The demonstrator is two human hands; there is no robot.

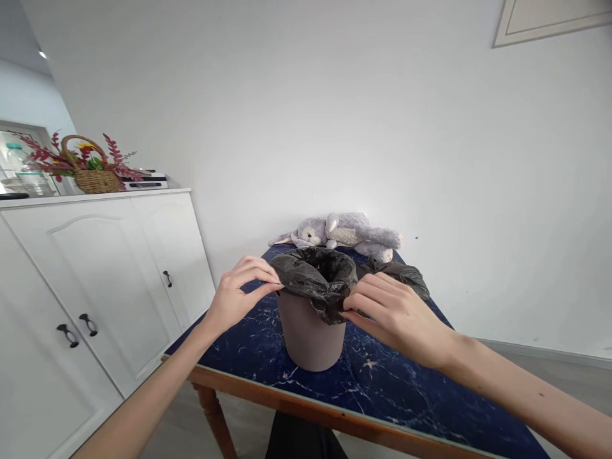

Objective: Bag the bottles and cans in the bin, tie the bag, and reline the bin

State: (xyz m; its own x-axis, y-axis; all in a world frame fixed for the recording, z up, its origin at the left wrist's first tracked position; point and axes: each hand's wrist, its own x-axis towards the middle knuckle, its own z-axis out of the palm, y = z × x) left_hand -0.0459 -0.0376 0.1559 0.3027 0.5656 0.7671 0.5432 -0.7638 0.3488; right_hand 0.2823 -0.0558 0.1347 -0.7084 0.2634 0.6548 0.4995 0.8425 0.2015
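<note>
A grey-brown trash can stands upright on the table, with a black trash bag lining it and folded over its rim. At the rim's left side, my left hand pinches the bag's edge between thumb and fingers. My right hand grips the bag's overhanging edge at the front right of the can. The bag's mouth is spread, and its dark inside shows between my hands. More black plastic puffs out to the right, behind my right hand.
A grey plush rabbit lies on its side at the back of the blue marbled table, against the wall. To the left stands a white cabinet with a flower basket and a plastic bottle on top.
</note>
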